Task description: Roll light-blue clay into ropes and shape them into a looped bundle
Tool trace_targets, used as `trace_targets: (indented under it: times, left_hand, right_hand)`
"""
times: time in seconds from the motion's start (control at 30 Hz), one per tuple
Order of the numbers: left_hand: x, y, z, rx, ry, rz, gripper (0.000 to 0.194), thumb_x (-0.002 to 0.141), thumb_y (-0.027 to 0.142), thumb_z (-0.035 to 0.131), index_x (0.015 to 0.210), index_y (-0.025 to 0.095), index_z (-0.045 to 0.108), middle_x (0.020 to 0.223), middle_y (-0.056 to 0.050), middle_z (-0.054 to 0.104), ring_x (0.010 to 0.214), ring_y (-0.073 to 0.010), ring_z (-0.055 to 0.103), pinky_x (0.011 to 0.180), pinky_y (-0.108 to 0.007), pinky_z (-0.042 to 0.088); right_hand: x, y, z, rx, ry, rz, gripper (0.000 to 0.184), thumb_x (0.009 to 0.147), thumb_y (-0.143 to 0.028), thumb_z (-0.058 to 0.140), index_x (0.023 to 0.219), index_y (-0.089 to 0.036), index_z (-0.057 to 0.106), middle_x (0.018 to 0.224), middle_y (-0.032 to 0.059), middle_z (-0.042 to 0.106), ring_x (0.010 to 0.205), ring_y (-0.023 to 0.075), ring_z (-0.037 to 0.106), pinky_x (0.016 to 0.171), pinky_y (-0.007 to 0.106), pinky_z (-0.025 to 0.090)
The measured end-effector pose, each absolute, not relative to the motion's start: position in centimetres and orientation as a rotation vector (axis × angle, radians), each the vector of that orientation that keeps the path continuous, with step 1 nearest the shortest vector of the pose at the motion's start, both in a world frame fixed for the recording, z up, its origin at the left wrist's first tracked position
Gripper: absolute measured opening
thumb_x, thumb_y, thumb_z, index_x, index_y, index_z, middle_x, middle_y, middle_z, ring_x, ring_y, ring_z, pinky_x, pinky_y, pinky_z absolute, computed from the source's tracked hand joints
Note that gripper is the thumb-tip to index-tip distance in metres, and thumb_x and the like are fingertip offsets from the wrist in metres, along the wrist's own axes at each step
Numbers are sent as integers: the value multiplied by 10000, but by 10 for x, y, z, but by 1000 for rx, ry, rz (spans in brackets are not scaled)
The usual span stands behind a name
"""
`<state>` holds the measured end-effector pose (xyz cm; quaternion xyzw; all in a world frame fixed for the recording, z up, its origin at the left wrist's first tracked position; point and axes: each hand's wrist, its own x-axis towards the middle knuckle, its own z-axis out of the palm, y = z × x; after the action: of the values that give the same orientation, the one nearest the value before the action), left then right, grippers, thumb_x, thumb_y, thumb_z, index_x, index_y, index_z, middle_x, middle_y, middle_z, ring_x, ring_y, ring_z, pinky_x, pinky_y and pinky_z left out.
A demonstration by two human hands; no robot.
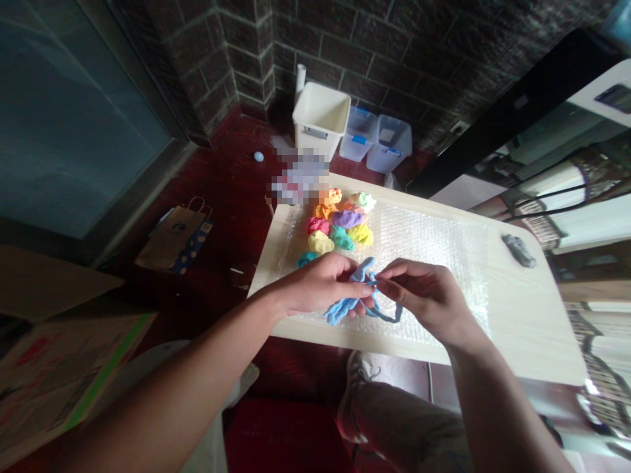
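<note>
A crumpled piece of light blue cloth is bunched between my hands, above the near edge of the table. My left hand grips its gathered middle, thumb on top and fingers beneath. With thumb and fingertips my right hand pinches a thin part of the same cloth, and a narrow strip loops down below it. Just beyond my left hand lie several bunched soft pieces, among them a purple one, a yellow one, a green one, a red one and a teal one.
Bubble wrap covers much of the pale table. A grey crumpled item lies at the right end. Beyond stand a white bin and clear boxes. Left are a paper bag and a cardboard box.
</note>
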<state>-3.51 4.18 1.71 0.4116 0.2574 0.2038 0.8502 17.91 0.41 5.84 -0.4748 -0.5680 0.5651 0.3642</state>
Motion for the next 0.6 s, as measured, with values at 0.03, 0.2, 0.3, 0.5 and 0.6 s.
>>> trace_targets:
  times: [0.03,0.2,0.3,0.5,0.6]
  left_hand:
    - [-35,42,17,888,546,440,203,870,274,797,916,101,701,842,-67,758,661,-110,689,637,-233,548]
    - [-35,43,18,974,565,463,186,836,251,796,895,93,717,830,-69,751,663,-108,667,622,-227,527]
    - [-34,43,19,1017,581,457,216,844,293,780,895,92,722,828,-76,753,658,-113,662,609,-230,519]
    - [-31,43,17,1090,607,516,159,856,268,715,866,112,690,787,-59,741,646,-120,662,578,-228,518]
    - [-31,43,18,1129,637,531,152,856,262,690,828,113,684,746,-55,722,627,-117,648,562,-224,507]
  right_hand:
    - [179,4,58,-1214,-1470,1454,71,910,-259,832,922,-192,813,833,57,803,749,173,769,717,265,623]
    - [179,4,55,-1218,-1520,1424,102,867,-246,873,906,-199,791,812,37,785,740,161,759,695,247,606]
    - [180,3,53,-1225,-1542,1405,106,871,-239,868,916,-196,783,822,46,791,753,165,755,704,255,601]
    - [178,-1,51,-1170,-1480,1483,99,903,-234,839,955,-196,764,861,72,820,812,197,790,757,301,620]
    - [177,-1,51,-1182,-1467,1492,113,907,-248,837,976,-197,763,902,84,832,847,215,802,787,325,623]
